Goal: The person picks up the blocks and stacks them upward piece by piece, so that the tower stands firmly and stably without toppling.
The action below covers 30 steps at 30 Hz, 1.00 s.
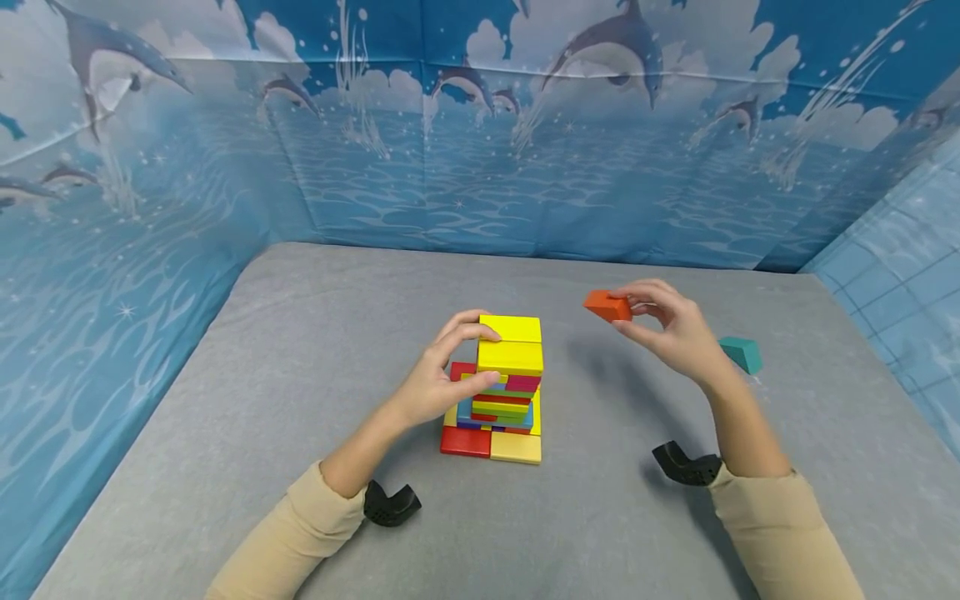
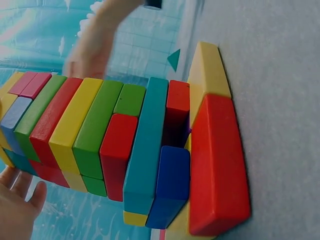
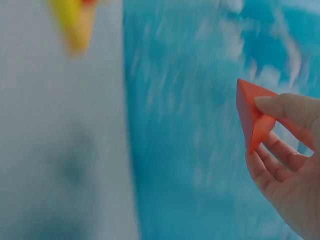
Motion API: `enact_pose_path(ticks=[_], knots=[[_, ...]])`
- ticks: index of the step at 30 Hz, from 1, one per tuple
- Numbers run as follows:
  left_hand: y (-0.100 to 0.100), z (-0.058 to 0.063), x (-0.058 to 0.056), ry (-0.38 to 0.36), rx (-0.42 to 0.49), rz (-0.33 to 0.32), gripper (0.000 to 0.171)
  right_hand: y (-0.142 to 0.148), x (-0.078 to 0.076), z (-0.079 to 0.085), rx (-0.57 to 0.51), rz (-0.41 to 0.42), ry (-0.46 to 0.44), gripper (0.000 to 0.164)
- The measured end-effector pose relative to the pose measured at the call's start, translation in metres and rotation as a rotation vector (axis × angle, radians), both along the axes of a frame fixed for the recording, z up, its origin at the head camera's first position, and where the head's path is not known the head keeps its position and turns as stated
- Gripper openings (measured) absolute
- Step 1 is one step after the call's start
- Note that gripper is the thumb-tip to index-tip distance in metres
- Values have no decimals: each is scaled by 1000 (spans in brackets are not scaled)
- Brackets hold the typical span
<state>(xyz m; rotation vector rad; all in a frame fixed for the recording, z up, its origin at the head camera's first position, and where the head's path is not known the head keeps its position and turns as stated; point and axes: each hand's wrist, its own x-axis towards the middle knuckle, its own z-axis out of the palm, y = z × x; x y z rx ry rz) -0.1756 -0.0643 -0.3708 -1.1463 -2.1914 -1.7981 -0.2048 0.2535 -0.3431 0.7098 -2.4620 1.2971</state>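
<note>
A tower of coloured blocks [image 1: 504,408] stands on the grey surface, with a bright yellow top [image 1: 511,357]. My left hand [image 1: 438,375] touches the tower's upper left side, index finger at the yellow top and thumb on the near side. In the left wrist view, fingers of the left hand [image 2: 20,202] rest near the tower's upper end [image 2: 25,115]. Away to the right, my right hand [image 1: 667,325] pinches an orange triangular block [image 1: 609,306] in the air. The right wrist view shows the thumb against this orange block [image 3: 252,112] and fingers beneath it.
A teal triangular block [image 1: 741,355] lies on the grey cloth [image 1: 600,517], beyond my right wrist. Blue dolphin-print sheets [image 1: 480,167] stand along the back and left. Black curved pieces [image 1: 392,505] sit at both wrists.
</note>
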Motion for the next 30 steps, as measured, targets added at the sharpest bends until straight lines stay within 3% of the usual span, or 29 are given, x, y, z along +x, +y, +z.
enact_pose_path(ticks=[4,10,21,30], knots=[[0,-1,-1,21,12,-13,37,-34,10,23,-58,201,45,40],[1,-3,-2,37,44,-26,47,-65,16,37,-77,349,43,40],[2,-4,-3,9,42,-41,69,-88,18,38,-31,402,19,39],[4,-6,-3,18,54,-39,72,-96,18,34,-68,395,25,39]])
